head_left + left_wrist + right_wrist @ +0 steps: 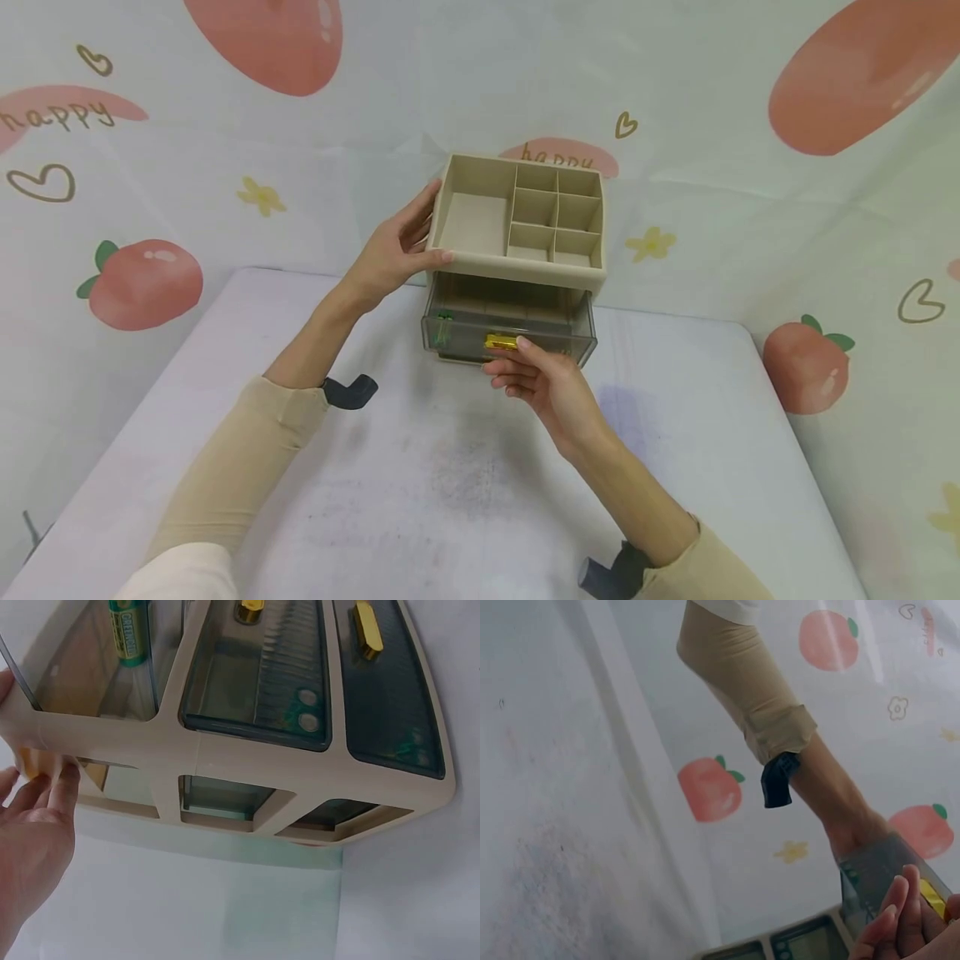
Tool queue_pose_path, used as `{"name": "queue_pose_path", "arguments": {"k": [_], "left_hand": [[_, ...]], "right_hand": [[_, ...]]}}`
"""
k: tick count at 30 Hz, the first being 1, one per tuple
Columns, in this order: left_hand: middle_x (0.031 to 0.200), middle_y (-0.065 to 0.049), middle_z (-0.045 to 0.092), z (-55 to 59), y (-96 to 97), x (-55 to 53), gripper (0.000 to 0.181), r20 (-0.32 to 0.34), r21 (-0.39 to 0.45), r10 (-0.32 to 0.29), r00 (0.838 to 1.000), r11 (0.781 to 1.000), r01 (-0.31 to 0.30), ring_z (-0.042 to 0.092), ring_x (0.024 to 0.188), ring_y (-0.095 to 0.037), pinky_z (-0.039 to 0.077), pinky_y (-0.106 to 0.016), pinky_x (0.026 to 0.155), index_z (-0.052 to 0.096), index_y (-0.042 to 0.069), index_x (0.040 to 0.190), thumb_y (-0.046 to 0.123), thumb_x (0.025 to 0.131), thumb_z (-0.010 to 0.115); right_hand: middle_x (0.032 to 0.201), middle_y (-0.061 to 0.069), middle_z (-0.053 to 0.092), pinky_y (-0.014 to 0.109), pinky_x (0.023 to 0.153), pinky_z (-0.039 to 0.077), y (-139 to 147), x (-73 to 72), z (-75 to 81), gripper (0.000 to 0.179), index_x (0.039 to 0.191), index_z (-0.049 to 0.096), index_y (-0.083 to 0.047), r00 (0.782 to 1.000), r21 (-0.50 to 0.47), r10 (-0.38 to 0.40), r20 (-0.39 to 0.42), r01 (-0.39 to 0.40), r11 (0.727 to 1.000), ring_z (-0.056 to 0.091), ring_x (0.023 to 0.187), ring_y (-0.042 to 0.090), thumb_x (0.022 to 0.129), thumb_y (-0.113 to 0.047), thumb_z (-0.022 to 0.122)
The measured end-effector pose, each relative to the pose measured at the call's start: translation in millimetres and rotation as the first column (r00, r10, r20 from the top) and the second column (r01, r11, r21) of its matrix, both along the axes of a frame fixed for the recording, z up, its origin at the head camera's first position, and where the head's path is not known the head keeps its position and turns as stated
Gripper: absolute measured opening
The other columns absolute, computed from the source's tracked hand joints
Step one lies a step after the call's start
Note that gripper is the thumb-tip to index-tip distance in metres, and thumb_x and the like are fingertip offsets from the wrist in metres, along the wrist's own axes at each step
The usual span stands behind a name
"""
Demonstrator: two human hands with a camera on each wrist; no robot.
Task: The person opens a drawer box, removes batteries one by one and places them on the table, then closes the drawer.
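Observation:
A beige desk organizer (517, 265) has a divided open top and a smoky see-through drawer (450, 337) pulled partly out beneath it. My left hand (401, 250) holds the organizer's left side, thumb over the front top edge and fingers along the side wall; the left wrist view shows the fingers at its frame. At the drawer front, my right hand (547, 387) pinches the gold handle (498, 342), thumb above and fingers below. Through the clear plastic in the left wrist view a green lettered cylinder (130, 634) shows.
Two lower drawers with gold handles, a middle one (292, 682) and a bottom one (390, 697), sit closed in the organizer. It stands toward the back of a white table (420, 483). A printed cloth backdrop (375, 100) rises close behind.

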State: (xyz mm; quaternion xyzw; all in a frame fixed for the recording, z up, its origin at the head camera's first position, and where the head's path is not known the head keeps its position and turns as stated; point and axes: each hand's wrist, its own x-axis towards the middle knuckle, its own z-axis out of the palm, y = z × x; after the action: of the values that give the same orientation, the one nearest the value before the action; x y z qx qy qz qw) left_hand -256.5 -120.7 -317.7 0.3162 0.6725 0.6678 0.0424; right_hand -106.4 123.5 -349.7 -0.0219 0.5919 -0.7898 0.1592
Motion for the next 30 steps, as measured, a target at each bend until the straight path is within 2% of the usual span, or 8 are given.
{"name": "queue_pose_path", "arguments": {"k": [13,22,30], "left_hand": [[0.163,-0.002,0.024,0.4,0.7,-0.3,0.086,0.001,-0.003,0.020,1.000,1.000,-0.020,0.027,0.148,-0.018,0.033,-0.038,0.114,0.023,0.019,0.159,0.000,0.089,0.069],[0.163,-0.003,0.024,-0.5,0.3,-1.6,0.086,0.010,0.005,0.019,1.000,1.000,-0.019,0.027,0.148,-0.018,0.036,-0.029,0.111,0.024,0.019,0.159,-0.001,0.089,0.069],[0.163,-0.005,0.024,0.4,0.1,-0.5,0.086,0.008,0.010,0.009,1.000,1.000,-0.009,0.027,0.148,-0.020,0.035,-0.034,0.112,0.024,0.017,0.159,0.000,0.088,0.070]], "right_hand": [[0.092,0.002,0.076,0.027,0.078,0.050,-1,10.7,-0.2,0.050,0.122,0.062,0.013,1.000,-0.004,-0.017,0.010,0.017,1.000,0.068,0.081,0.016,0.103,-0.032,0.052],[0.090,0.002,0.076,0.030,0.080,0.049,-3,22.0,-0.2,0.045,0.119,0.066,0.009,1.000,0.020,-0.021,-0.016,0.021,1.000,0.069,0.081,0.017,0.104,-0.030,0.050],[0.091,0.002,0.076,0.030,0.081,0.050,-3,26.4,-3.8,0.048,0.120,0.063,0.013,1.000,0.012,-0.009,-0.021,0.009,1.000,0.069,0.080,0.017,0.104,-0.031,0.050]]}}
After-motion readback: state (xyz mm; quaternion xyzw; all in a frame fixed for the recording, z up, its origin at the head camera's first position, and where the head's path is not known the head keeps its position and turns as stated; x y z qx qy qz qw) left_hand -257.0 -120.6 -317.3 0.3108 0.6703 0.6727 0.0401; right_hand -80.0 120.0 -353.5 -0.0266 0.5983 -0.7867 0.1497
